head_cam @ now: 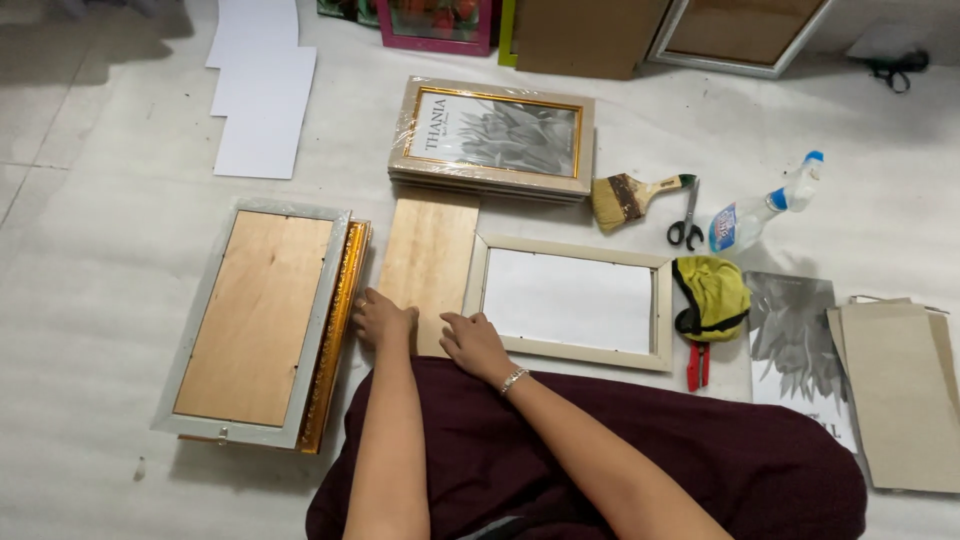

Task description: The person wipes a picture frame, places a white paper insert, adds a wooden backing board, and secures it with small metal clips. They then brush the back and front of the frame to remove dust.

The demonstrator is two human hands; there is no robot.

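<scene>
Both hands rest flat on the wooden board point(428, 262), fingers spread, not clamped. The left hand point(381, 320) sits at its 7 o'clock corner, the right hand point(473, 342) at 5 o'clock. The board lies on the floor, touching the empty frame point(568, 302) at 3 o'clock. Keep palms flat, press evenly, and slide slowly.

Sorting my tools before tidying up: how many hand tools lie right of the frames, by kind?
Paintbrush: 1
Scissors: 1
Spray bottle: 1
Red-handled pliers, partly under a yellow cloth: 1
Total: 4
</scene>
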